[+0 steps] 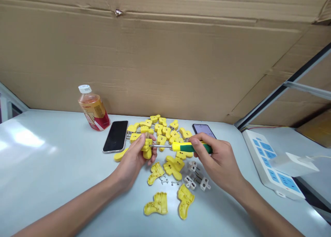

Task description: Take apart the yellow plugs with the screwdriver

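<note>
My left hand grips a yellow foot-shaped plug with metal prongs pointing up. In my right hand is a screwdriver with a yellow and green handle, its shaft level and its tip against the plug's side. Below my hands lie open yellow plug shells, some with the hollow side up. Several small screws are scattered near them. White plug inserts with prongs sit under my right hand. Behind my hands is a pile of yellow foot-shaped plugs.
A drink bottle and a dark-screened phone stand and lie at the left. Another phone is behind my right hand. At the right, a white power strip holds a plugged-in charger. Cardboard walls off the back.
</note>
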Motion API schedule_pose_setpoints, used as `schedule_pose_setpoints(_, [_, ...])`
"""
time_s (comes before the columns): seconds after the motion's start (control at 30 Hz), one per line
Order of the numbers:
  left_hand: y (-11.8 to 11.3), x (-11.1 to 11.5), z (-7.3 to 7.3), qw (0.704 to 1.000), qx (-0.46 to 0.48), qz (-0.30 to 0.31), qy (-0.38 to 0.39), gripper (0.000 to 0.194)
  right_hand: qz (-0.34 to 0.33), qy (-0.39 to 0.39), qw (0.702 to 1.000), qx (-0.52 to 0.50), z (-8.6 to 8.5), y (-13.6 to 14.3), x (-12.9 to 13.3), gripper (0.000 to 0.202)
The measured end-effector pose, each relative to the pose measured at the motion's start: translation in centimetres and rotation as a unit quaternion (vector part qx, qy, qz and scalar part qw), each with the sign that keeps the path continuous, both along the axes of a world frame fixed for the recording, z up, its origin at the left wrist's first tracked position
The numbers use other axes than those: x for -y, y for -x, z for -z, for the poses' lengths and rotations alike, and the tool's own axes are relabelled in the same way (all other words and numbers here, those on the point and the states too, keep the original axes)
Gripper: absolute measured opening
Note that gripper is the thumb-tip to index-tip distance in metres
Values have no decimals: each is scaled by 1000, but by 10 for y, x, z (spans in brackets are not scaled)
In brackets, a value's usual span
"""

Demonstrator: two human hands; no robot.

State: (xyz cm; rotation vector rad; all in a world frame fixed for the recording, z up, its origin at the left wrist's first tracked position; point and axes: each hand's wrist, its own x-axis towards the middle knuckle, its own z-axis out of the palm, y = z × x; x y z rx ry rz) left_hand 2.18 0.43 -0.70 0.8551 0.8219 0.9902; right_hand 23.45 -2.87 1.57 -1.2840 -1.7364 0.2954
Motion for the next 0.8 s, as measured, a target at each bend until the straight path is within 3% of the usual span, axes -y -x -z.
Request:
schedule_pose_setpoints(0.13, [-1, 1, -2, 998, -53, -1, -30, 48, -17, -48, 997, -53, -3, -4, 0, 3])
schedule_pose_setpoints(0.33, [-2, 3, -5, 996, -72, 8, -46, 50, -45, -33, 982, -179, -10, -5, 3, 19])
schedule_pose_setpoints(0.5, [-1, 0, -1, 999, -1, 31, -9, 39, -55, 21, 967, -248, -11, -6, 0, 20])
schedule_pose_setpoints(0.6, [-1, -2, 1, 999, 33, 38, -1, 35, -42, 12, 952, -303, -8, -9, -4, 20])
schedule_pose_setpoints(0.73, [-1, -3, -1, 998, 29, 57, -26, 41, -111, 41, 918, -378, -5, -9, -7, 23])
schedule_pose_setpoints(0.8, [-1, -2, -3, 996, 6, 70, -56, 43, -127, 77, 920, -362, -5, -5, -5, 18])
